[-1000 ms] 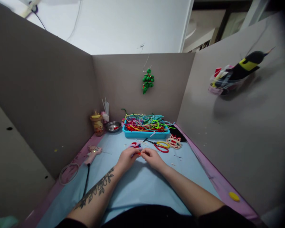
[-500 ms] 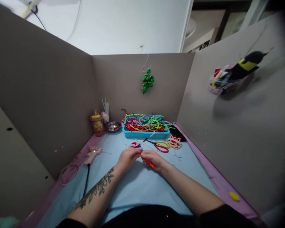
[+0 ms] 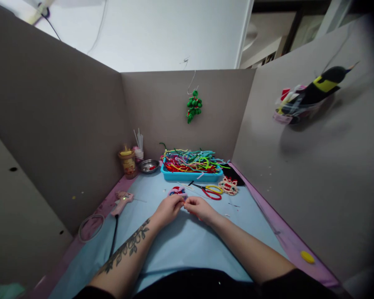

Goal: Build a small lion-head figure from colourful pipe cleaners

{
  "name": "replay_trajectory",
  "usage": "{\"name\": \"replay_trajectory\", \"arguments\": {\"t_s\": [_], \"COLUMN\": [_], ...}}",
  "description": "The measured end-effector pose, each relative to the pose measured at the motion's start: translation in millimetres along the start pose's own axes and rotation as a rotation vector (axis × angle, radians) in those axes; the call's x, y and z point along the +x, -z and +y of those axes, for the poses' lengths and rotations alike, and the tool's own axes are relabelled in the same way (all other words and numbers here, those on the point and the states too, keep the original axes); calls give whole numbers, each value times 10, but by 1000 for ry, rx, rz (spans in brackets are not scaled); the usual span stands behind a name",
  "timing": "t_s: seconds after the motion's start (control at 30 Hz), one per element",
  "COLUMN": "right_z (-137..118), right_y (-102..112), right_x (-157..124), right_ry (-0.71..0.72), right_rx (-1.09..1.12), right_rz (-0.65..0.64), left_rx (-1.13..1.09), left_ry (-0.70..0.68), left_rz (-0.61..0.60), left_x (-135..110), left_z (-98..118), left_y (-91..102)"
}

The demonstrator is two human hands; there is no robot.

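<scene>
The left hand [image 3: 168,208] and right hand [image 3: 202,208] pinch an orange strip [image 3: 184,203] over blue cloth [image 3: 187,249], its direction and long axis mostly hidden. Beyond, a blue tray [image 3: 190,177] brims with multicolored fuzzy stems [image 3: 191,162].

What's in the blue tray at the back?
The blue tray holds a heaped tangle of thin strands, with red, pink, yellow, green and light blue visible; some stick out past its rim. The tray's floor and anything under the top strands are covered.
</scene>
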State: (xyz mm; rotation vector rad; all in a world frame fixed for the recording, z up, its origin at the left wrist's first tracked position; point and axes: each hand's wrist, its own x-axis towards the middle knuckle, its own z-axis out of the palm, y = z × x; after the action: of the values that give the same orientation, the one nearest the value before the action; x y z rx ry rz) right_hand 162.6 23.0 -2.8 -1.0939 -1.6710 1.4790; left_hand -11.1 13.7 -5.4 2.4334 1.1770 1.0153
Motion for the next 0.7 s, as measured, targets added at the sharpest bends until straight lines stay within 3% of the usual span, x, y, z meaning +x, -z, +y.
{"name": "replay_trajectory", "arguments": {"t_s": [0.2,0.37,0.7], "right_z": [72,142,63], "right_y": [27,71,22], "right_x": [52,86,40], "right_ry": [-44,-119,-57], "right_rx": [253,338,343], "right_rz": [-45,-166,-125], "left_rx": [-70,-46,96], "left_ry": [-106,-186,-130], "left_rz": [71,98,60], "left_x": [-1,0,6], "left_z": [-13,-14,3], "left_y": [19,32,10]}}
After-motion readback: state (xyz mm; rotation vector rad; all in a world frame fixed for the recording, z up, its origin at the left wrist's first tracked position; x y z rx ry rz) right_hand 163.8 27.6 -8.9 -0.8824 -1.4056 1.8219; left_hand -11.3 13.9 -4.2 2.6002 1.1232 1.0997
